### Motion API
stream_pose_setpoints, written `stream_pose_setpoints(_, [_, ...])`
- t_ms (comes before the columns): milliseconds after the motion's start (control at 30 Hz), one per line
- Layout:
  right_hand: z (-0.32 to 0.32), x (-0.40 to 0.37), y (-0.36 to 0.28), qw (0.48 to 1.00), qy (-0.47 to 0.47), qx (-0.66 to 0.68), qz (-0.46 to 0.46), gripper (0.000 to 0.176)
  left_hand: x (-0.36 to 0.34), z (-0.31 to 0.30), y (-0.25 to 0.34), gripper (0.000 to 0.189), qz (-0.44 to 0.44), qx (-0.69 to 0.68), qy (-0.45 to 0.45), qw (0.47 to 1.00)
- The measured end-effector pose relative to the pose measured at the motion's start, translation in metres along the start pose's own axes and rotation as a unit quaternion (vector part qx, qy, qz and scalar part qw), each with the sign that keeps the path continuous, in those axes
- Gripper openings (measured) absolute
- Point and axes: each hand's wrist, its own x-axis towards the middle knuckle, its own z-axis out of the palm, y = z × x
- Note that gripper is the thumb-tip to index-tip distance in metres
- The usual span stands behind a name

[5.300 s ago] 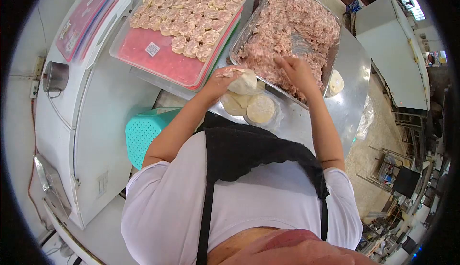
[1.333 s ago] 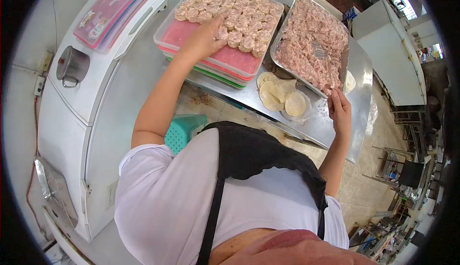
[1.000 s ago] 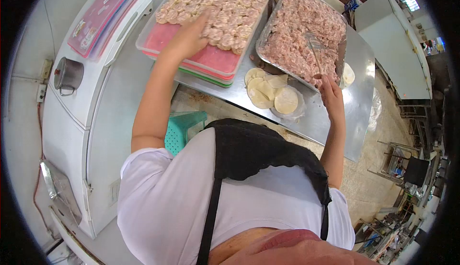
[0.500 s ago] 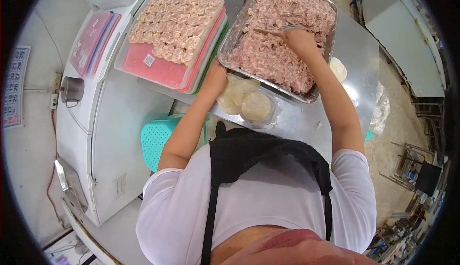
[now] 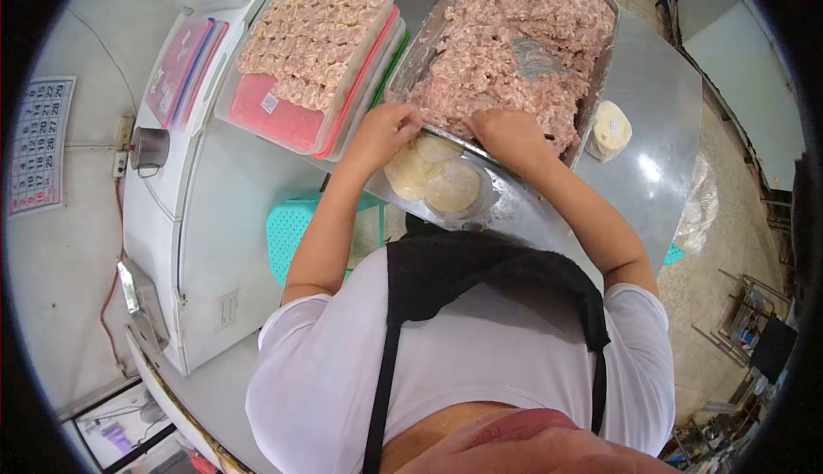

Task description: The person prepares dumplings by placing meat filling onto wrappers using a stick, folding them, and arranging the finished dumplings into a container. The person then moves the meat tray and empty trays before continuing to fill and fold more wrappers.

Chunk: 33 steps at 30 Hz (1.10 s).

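Note:
My left hand [image 5: 387, 137] has its fingers curled together at the near left corner of the metal tray [image 5: 603, 71]. Anything pinched in it is hidden. Close below lie several thin round dough wrappers [image 5: 452, 186] on the steel table. My right hand [image 5: 513, 140] is closed at the tray's near rim around a thin spatula [image 5: 549, 137]; only a short dark end shows, and the rest is covered. Pink minced meat filling [image 5: 480, 54] heaps the tray, with a bare patch of tray bottom showing. Left of it, filled dumplings [image 5: 321, 37] stand in rows in a plastic container [image 5: 257, 114].
That container sits on a stack of lidded ones. A white-wrapped round pack [image 5: 610, 131] stands right of the tray on the steel table [image 5: 656, 105]. A white freezer [image 5: 227, 243] with a metal cup [image 5: 150, 150] is at left; a turquoise basket [image 5: 287, 238] is below the table.
My right hand has come back from the middle of the filling to the tray's near rim, close to my left hand. A bare patch now shows in the meat.

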Motion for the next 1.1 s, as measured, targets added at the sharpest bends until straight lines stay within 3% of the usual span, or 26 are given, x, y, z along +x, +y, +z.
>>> stream_pose_setpoints(67, [-0.004,0.0,0.003,1.0,-0.004,0.011,0.004,0.037,0.027,-0.002,-0.005,0.016,0.054,0.016,0.002,0.998])
stream_pose_setpoints(133, [-0.009,-0.002,0.005,1.0,-0.011,0.025,0.015,0.035,0.048,-0.005,-0.003,0.017,0.206,0.0,0.099,0.973])
stream_pose_setpoints(167, [-0.016,0.001,0.008,0.998,-0.029,0.033,0.04,0.033,0.054,-0.008,-0.002,0.017,0.21,-0.001,0.097,0.973])
stream_pose_setpoints(233, [-0.029,0.008,0.012,0.995,-0.052,0.041,0.07,0.031,0.059,-0.012,0.004,0.018,0.239,0.055,0.2,0.949])
stream_pose_setpoints(300, [-0.04,0.025,0.02,0.992,0.024,-0.069,0.105,0.026,0.045,-0.018,0.02,0.017,0.208,0.016,0.218,0.953])
stream_pose_setpoints(367, [-0.045,0.049,0.032,0.986,0.037,-0.134,0.091,0.024,0.02,-0.015,0.026,0.016,0.177,-0.022,0.239,0.954])
stream_pose_setpoints(433, [-0.047,0.077,0.039,0.976,0.051,-0.197,0.075,0.022,-0.006,-0.001,0.012,0.015,0.089,-0.076,0.158,0.981])
stream_pose_setpoints(467, [-0.046,0.091,0.04,0.974,0.06,-0.214,0.048,0.021,-0.015,0.004,0.002,0.015,0.091,-0.078,0.159,0.98])
stream_pose_setpoints(533, [-0.034,0.12,0.046,0.97,0.066,-0.234,0.023,0.019,-0.03,0.014,-0.021,0.017,0.073,-0.01,0.046,0.996])
stream_pose_setpoints(567, [-0.02,0.136,0.047,0.966,0.042,-0.254,0.024,0.018,-0.032,0.021,-0.036,0.017,0.075,-0.013,0.046,0.996])
stream_pose_setpoints(633, [-0.02,0.153,0.026,0.96,0.016,-0.278,0.026,0.017,-0.031,0.026,-0.052,0.012,0.179,-0.01,0.06,0.982])
stream_pose_setpoints(700, [-0.026,0.163,0.004,0.934,-0.061,-0.351,-0.038,0.016,-0.031,0.028,-0.053,0.012,0.171,-0.028,0.055,0.983])
stream_pose_setpoints(800, [-0.038,0.161,-0.038,0.925,-0.107,-0.356,-0.075,0.016,-0.019,0.019,-0.049,0.015,0.185,-0.091,0.115,0.972])
stream_pose_setpoints(900, [-0.027,0.148,-0.065,0.939,-0.113,-0.314,-0.083,0.015,-0.016,0.019,-0.055,0.021,0.173,-0.114,0.083,0.975])
stream_pose_setpoints(967, [-0.026,0.13,-0.078,0.938,-0.139,-0.3,-0.103,0.015,-0.019,0.007,-0.047,0.029,0.095,-0.173,0.033,0.98])
stream_pose_setpoints(1067, [-0.022,0.089,-0.082,0.957,-0.063,-0.271,-0.084,0.014,-0.019,0.014,-0.058,0.033,0.134,-0.16,0.077,0.975])
stream_pose_setpoints(1100, [-0.017,0.073,-0.077,0.972,-0.03,-0.231,-0.037,0.017,-0.019,0.015,-0.059,0.033,0.134,-0.161,0.078,0.975])
